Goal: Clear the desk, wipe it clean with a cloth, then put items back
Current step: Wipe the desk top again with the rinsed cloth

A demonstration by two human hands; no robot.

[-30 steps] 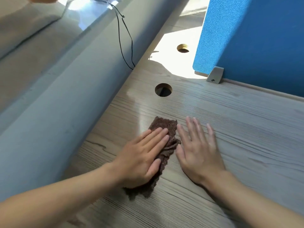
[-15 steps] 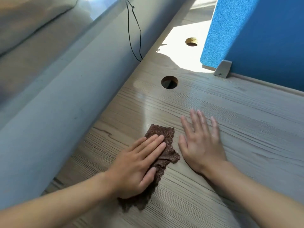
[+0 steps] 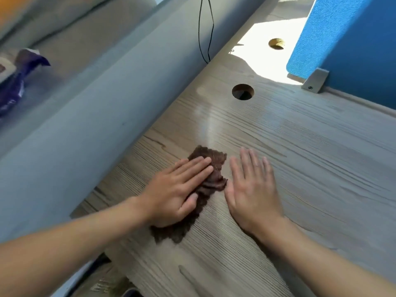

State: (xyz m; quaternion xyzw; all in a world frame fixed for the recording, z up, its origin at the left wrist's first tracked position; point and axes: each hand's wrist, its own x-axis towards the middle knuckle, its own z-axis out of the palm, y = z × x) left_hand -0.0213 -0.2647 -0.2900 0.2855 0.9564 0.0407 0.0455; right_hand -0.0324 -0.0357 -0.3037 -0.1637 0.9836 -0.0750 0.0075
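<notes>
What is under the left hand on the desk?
A brown cloth lies under the left hand, flat on the desk. Its two ends show beyond the hand; its middle is covered and cannot be seen.

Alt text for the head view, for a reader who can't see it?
A left hand presses a brown cloth flat on a wood-grain desk; the right hand lies flat beside it. A round hole and a blue divider sit beyond.

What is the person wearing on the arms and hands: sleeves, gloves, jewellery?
Nothing visible. The left hand and right hand are ungloved and ringless; both forearms are bare to the frame edge, with no sleeve, watch or band.
</notes>
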